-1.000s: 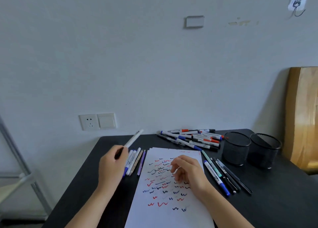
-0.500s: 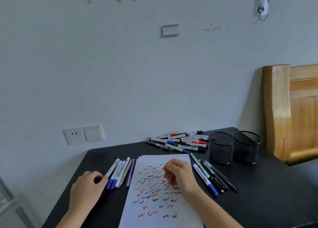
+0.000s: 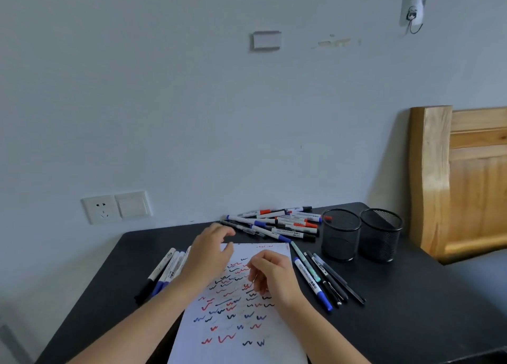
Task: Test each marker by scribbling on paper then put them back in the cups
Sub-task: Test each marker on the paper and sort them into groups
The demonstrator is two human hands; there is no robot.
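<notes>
The left hand [image 3: 208, 254] hovers at the paper's [image 3: 236, 333] far corner, fingers spread and empty, just short of the marker pile [image 3: 277, 225] at the bench's [image 3: 411, 308] back edge. The right hand [image 3: 274, 276] rests on the paper, fingers loosely curled, nothing seen in them. The cups [image 3: 340, 233] stand beside the pile. A careless grab could scatter the pile or roll markers off the bench. Barrel print is too small to read.
</notes>
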